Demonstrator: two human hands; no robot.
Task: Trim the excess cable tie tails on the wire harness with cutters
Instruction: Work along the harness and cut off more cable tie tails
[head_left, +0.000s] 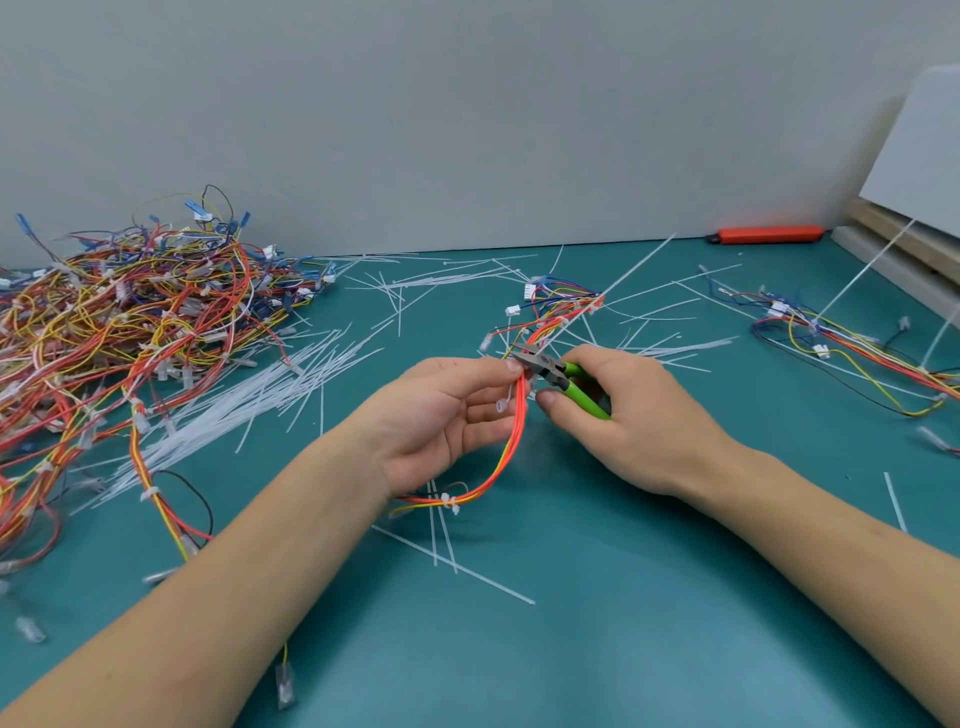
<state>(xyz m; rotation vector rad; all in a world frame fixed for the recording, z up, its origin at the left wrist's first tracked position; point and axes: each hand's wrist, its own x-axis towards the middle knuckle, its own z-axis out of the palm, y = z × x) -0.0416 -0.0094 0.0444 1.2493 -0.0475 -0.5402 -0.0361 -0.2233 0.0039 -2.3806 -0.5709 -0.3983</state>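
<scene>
Frame centre: I see left hand (441, 415) pinching wire harness (511, 447), orange-yellow loop hanging down to worktop (597, 649). Right hand (628, 415) gripping green-handled cutters (558, 376), nose touching harness beside left fingertips. Big harness pile (119, 332) upper left. Cut tie tails (270, 389) scattered between.

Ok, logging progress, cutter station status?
Left hand pinching harness. Right hand gripping green cutters, nose at the wires. Long tail untrimmed. Nothing blocking.
</scene>
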